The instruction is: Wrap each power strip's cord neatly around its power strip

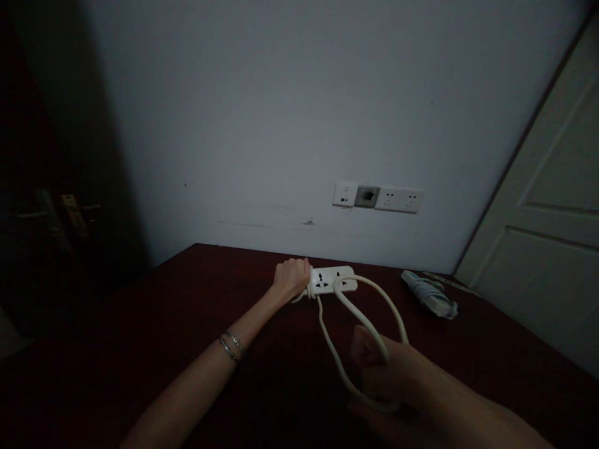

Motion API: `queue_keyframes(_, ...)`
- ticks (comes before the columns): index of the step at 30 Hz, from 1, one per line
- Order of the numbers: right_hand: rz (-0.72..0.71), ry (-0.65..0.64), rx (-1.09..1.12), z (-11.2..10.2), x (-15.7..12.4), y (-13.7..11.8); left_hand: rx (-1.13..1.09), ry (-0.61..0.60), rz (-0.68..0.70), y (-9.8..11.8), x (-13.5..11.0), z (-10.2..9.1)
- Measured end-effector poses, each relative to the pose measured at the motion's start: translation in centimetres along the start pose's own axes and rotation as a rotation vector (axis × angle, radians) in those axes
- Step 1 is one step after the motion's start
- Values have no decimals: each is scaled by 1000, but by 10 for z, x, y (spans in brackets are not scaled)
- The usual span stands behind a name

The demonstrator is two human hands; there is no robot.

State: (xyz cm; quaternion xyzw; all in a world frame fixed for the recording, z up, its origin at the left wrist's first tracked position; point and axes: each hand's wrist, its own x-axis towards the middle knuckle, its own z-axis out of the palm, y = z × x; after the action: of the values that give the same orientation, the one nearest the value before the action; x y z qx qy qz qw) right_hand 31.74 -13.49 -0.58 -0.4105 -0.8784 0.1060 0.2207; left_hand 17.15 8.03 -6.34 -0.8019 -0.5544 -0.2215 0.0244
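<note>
A white power strip (327,280) with several socket holes is held above the dark red table near the wall. My left hand (292,277) is closed around its left end, where turns of cord wrap the strip. From there the white cord (334,355) hangs down in a curve and loops up toward my right hand (386,365). That hand is closed on the cord, nearer the camera and partly blurred. One loop of cord passes in front of the strip's right end. Two bracelets circle my left wrist.
On the right of the dark red table (224,274) lies a second, cord-wrapped power strip (429,294). Wall sockets (399,199) sit above the table's back edge. A white panelled door (552,212) stands at right, and a dark door with a handle (75,215) at left.
</note>
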Motion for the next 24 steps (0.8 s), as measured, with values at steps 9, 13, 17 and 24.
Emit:
queue_keyframes(9, -120, 467, -59, -71, 38, 59, 3, -133, 437, 43, -37, 2)
queue_keyframes(13, 33, 702, -18, -87, 43, 103, 11, -78, 598, 49, -43, -23)
queue_keyframes(17, 127, 763, 60, -83, 44, 130, -82, -36, 642, 53, -49, -41)
queue_keyframes(24, 205, 838, 90, -53, 40, 174, -561, -121, 507, 50, -42, -47)
